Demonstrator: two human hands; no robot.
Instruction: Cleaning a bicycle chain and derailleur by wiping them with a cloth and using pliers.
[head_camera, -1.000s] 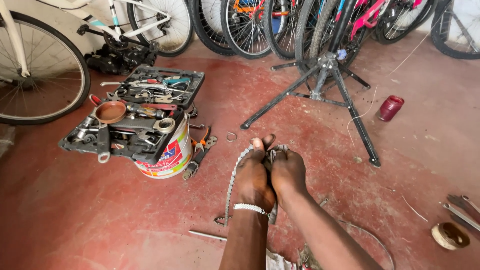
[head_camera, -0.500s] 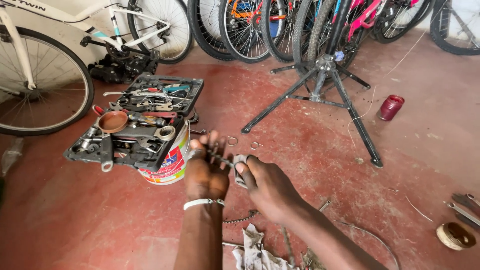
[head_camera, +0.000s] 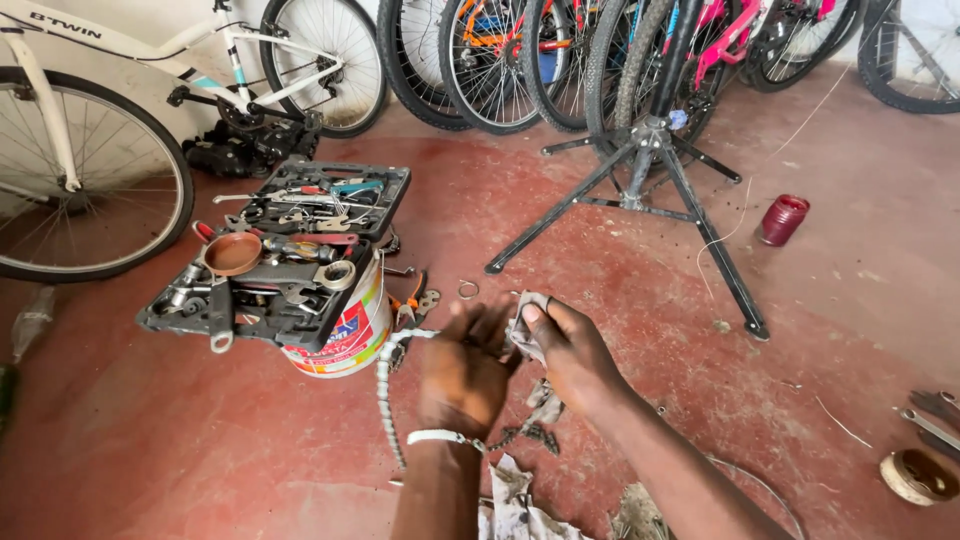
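Note:
A bicycle chain (head_camera: 383, 385) hangs from my left hand (head_camera: 462, 375) in a loop down toward the red floor. My right hand (head_camera: 572, 355) pinches a grey rag (head_camera: 526, 330) around the chain, right beside the left hand's fingers. More of the chain (head_camera: 530, 432) dangles below both hands. A white band sits on my left wrist. Dirty rags (head_camera: 515, 505) lie on the floor under my forearms.
An open black tool case (head_camera: 285, 255) rests on a paint bucket (head_camera: 345, 335) to the left. Pliers (head_camera: 412, 300) lie beside it. A black repair stand (head_camera: 650, 175) spreads its legs ahead, with bicycles (head_camera: 500, 55) behind. A red can (head_camera: 782, 220) stands at right.
My hands have risen and moved left, then settled near the middle. The chain now hangs in a longer loop from the left hand, and the right hand has the rag around it.

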